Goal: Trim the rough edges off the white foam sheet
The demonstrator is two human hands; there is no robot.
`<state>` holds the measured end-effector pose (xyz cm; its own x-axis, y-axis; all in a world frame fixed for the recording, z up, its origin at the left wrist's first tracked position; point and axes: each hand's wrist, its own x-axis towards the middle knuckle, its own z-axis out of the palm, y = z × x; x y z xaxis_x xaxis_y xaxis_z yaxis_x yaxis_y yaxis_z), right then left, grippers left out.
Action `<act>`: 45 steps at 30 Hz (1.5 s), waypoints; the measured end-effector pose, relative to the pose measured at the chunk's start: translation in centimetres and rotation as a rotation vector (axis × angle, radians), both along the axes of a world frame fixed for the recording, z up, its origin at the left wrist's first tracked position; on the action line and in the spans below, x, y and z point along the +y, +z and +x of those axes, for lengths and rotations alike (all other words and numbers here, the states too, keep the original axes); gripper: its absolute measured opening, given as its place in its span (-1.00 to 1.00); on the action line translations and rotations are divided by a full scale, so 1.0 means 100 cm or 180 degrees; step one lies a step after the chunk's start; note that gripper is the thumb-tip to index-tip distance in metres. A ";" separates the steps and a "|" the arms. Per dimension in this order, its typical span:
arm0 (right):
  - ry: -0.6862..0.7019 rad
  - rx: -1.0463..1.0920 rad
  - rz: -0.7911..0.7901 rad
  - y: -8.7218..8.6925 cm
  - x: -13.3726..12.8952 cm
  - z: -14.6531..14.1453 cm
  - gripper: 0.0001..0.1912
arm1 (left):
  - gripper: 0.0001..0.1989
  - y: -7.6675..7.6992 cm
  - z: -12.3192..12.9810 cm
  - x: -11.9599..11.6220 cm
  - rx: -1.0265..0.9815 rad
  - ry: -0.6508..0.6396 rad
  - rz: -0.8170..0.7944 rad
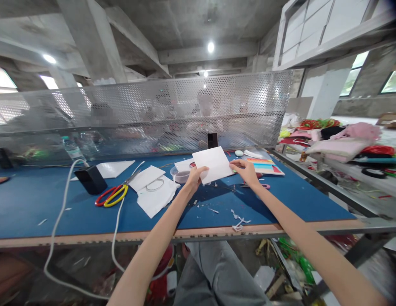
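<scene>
- Card (213,165), white and seemingly blank on the side seen, is held tilted above the blue table (200,219), between the two hands.
- Its lower left corner is gripped by the left hand (194,178), with the thumb laid across the near face and the other fingers mostly hidden behind.
- At its right edge, the fingers of the right hand (245,169) are bent, thumb and forefinger brought near each other; whether the edge is pinched between them cannot be told.
- Little weight is to be expected, judging by the thinness, and some stiffness, since no sag is seen. It would probably be creased by hard pressure, so a light hold at the edges or corners, with a flat thumb, seems best. Slipperiness can hardly be judged; a matt surface is suggested.
- The far side of the card is turned away. Part of the bowl (176,176) is covered by the left hand, and the middle of the pink scissors (265,186) by the right wrist.
- Something small and greenish by the right fingertips cannot be made out. Shapes behind the perforated screen (181,112) are blurred.
</scene>
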<state>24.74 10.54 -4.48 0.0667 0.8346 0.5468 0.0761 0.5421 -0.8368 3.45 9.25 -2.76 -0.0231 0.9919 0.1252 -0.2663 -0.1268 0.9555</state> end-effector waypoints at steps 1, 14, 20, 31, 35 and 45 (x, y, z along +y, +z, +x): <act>0.0050 0.0011 -0.0094 -0.001 0.001 0.001 -0.80 | -0.57 -0.001 0.000 0.001 0.0003 0.0021 0.0053; 0.0490 0.0031 -0.1029 -0.008 0.012 0.001 -0.91 | -0.58 -0.005 0.000 0.002 0.0389 0.0089 0.0321; 0.0511 -0.0005 -0.0816 -0.012 0.015 0.000 -0.84 | -0.56 -0.007 0.002 0.000 0.0342 -0.0028 0.0296; -0.0160 -0.0643 0.0082 -0.012 0.009 -0.004 -0.81 | -0.59 -0.005 0.000 0.005 -0.0006 0.0341 0.0268; -0.0126 -0.0583 0.0026 -0.011 0.012 -0.001 -0.77 | -0.56 -0.004 0.003 0.003 0.0037 0.0246 0.0335; 0.0001 -0.0414 -0.0118 -0.013 0.016 0.003 -0.70 | -0.54 -0.004 0.002 0.003 0.0218 0.0278 0.0433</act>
